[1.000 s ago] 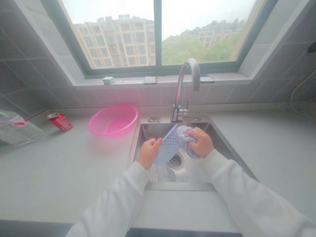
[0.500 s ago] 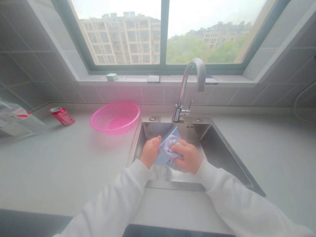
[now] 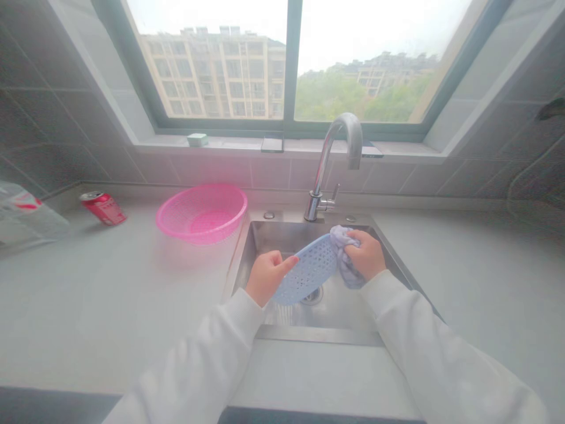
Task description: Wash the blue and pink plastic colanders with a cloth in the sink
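Over the steel sink (image 3: 388, 265), my left hand (image 3: 266, 275) pinches the near edge of a pale blue perforated plastic plate (image 3: 309, 274), thumb on top. My right hand (image 3: 365, 254) is closed round a crumpled pale grey-blue cloth (image 3: 343, 244), which presses against the plate's far right edge. The plate is tilted, its holed face towards me. The drain (image 3: 314, 295) shows partly beneath it.
A curved chrome tap (image 3: 335, 159) stands behind the sink. A pink plastic basket (image 3: 202, 212) sits on the counter to the left, with a red can (image 3: 103, 207) lying on its side and a clear plastic bag (image 3: 22, 218) further left. Small items rest on the window sill (image 3: 273, 144).
The cloth hand has slid from the plate's middle back out to its far right edge. The plate is now turned flatter, showing more of its face.
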Tool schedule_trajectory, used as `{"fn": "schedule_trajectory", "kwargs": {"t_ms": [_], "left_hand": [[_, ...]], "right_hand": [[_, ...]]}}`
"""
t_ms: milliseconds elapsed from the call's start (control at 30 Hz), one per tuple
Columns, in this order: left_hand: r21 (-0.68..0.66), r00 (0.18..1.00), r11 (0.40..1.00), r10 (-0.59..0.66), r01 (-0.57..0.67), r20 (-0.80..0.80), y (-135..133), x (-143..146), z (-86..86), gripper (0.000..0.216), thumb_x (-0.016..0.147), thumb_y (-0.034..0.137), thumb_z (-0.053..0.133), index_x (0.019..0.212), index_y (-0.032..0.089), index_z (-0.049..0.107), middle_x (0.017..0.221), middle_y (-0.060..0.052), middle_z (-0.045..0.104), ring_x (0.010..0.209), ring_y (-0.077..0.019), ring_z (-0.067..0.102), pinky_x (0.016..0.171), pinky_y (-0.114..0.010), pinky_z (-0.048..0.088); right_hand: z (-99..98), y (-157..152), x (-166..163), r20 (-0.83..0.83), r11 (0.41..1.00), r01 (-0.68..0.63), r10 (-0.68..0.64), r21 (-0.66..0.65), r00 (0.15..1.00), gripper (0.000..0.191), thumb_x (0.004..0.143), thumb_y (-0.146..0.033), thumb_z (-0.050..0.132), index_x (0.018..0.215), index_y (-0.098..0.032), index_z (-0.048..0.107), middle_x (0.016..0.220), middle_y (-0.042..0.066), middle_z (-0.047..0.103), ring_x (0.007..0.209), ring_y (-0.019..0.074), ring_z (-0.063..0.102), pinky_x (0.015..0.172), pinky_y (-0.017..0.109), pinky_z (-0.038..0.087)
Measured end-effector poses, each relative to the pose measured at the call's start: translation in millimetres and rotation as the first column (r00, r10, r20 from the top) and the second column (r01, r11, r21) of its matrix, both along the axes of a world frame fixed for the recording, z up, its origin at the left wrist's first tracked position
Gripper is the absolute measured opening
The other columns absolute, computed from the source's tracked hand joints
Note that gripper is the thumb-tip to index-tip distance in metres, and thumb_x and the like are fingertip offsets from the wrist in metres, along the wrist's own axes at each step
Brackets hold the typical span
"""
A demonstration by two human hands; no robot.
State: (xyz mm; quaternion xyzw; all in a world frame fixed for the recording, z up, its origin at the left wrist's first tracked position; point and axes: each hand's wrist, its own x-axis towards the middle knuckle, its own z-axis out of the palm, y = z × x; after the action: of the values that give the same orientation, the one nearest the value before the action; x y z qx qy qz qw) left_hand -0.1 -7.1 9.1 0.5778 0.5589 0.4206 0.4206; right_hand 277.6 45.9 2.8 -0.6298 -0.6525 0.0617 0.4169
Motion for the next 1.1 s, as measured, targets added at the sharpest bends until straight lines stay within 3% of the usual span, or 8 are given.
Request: {"fn": "schedule_trajectory", "kwargs": {"t_ms": [200, 333, 433, 533, 667, 833, 933, 1100], "left_hand": [[0.061, 0.996, 0.995, 0.077, -0.075, -0.035, 2.9, -3.3, -0.7, 0.057, 0.077, 0.062, 0.061, 0.055, 0.022, 0.027, 0.054, 0.007, 0.024, 0.056, -0.0103, 0.027, 0.055, -0.027, 0.02], [0.057, 0.991, 0.993, 0.104, -0.099, -0.08, 5.2, -5.2, -2.2, 0.059, 0.077, 0.064, 0.062, 0.055, 0.022, 0.026, 0.054, 0.007, 0.022, 0.055, -0.0103, 0.025, 0.055, -0.028, 0.018], [0.054, 0.99, 0.994, 0.101, -0.096, -0.095, 5.2, -4.8, -2.9, 0.06, 0.077, 0.064, 0.062, 0.054, 0.022, 0.026, 0.054, 0.007, 0.021, 0.056, -0.0103, 0.025, 0.055, -0.029, 0.018], [0.05, 0.992, 0.994, 0.101, -0.097, -0.08, 4.4, -4.2, -2.7, 0.06, 0.078, 0.063, 0.062, 0.055, 0.022, 0.025, 0.055, 0.007, 0.021, 0.056, -0.0105, 0.024, 0.055, -0.029, 0.017], [0.031, 0.996, 0.996, 0.088, -0.087, -0.021, 5.3, -5.9, -1.9, 0.059, 0.078, 0.063, 0.063, 0.055, 0.022, 0.027, 0.054, 0.007, 0.022, 0.056, -0.0103, 0.025, 0.054, -0.028, 0.018], [-0.029, 0.992, 0.998, 0.064, -0.061, 0.108, 12.0, -10.6, -3.9, 0.054, 0.077, 0.068, 0.063, 0.058, 0.018, 0.054, 0.054, 0.004, 0.041, 0.058, -0.0125, 0.037, 0.056, -0.028, 0.026], [-0.049, 0.988, 0.998, 0.052, -0.045, 0.146, 15.5, -12.4, -7.6, 0.057, 0.078, 0.071, 0.06, 0.062, 0.016, 0.061, 0.054, 0.003, 0.043, 0.057, -0.0131, 0.038, 0.056, -0.028, 0.026], [-0.035, 0.992, 0.999, 0.044, -0.04, 0.12, 16.1, -11.9, -11.5, 0.06, 0.08, 0.075, 0.056, 0.056, 0.02, 0.047, 0.05, 0.005, 0.035, 0.052, -0.0115, 0.033, 0.053, -0.028, 0.022]], "right_hand": [[7.6, -26.5, -27.6, 0.204, 0.977, -0.181, 0.154, 0.117, 0.967, 0.025, 0.069, -0.024, 0.055, 0.086, -0.022, 0.074, 0.08, 0.005, 0.064, 0.069, 0.0197, 0.061, 0.065, 0.031, 0.049], [13.8, -57.1, -60.7, 0.383, 0.865, -0.449, 0.345, 0.225, 0.857, 0.022, 0.07, -0.019, 0.055, 0.083, -0.022, 0.072, 0.078, 0.004, 0.06, 0.061, 0.0144, 0.055, 0.057, 0.025, 0.042], [16.5, -68.1, -75.1, 0.44, 0.809, -0.551, 0.426, 0.207, 0.791, 0.019, 0.069, -0.017, 0.054, 0.078, -0.022, 0.071, 0.073, 0.003, 0.058, 0.06, 0.0141, 0.053, 0.054, 0.025, 0.038], [15.7, -57.7, -66.7, 0.344, 0.863, -0.477, 0.402, 0.168, 0.848, 0.022, 0.07, -0.019, 0.054, 0.082, -0.022, 0.072, 0.076, 0.003, 0.059, 0.061, 0.0147, 0.055, 0.057, 0.026, 0.041], [5.9, -23.2, -29.8, 0.102, 0.974, -0.215, 0.207, 0.077, 0.973, 0.025, 0.068, -0.024, 0.054, 0.085, -0.022, 0.072, 0.083, 0.006, 0.067, 0.078, 0.0224, 0.064, 0.072, 0.033, 0.051], [-6.6, 2.7, 2.4, -0.112, 0.995, 0.048, -0.058, -0.092, 0.992, 0.031, 0.064, -0.026, 0.056, 0.09, -0.023, 0.072, 0.085, 0.008, 0.072, 0.081, 0.0279, 0.067, 0.076, 0.042, 0.054], [-6.8, 2.8, 5.1, -0.128, 0.99, 0.076, -0.091, -0.121, 0.988, 0.032, 0.062, -0.026, 0.057, 0.09, -0.023, 0.072, 0.079, 0.007, 0.07, 0.074, 0.0277, 0.066, 0.072, 0.043, 0.055], [1.5, -6.8, -4.2, -0.097, 1.0, 0.003, -0.003, 0.0, 0.995, 0.028, 0.063, -0.027, 0.056, 0.086, -0.024, 0.071, 0.09, 0.009, 0.072, 0.085, 0.0298, 0.068, 0.082, 0.047, 0.055]]}}
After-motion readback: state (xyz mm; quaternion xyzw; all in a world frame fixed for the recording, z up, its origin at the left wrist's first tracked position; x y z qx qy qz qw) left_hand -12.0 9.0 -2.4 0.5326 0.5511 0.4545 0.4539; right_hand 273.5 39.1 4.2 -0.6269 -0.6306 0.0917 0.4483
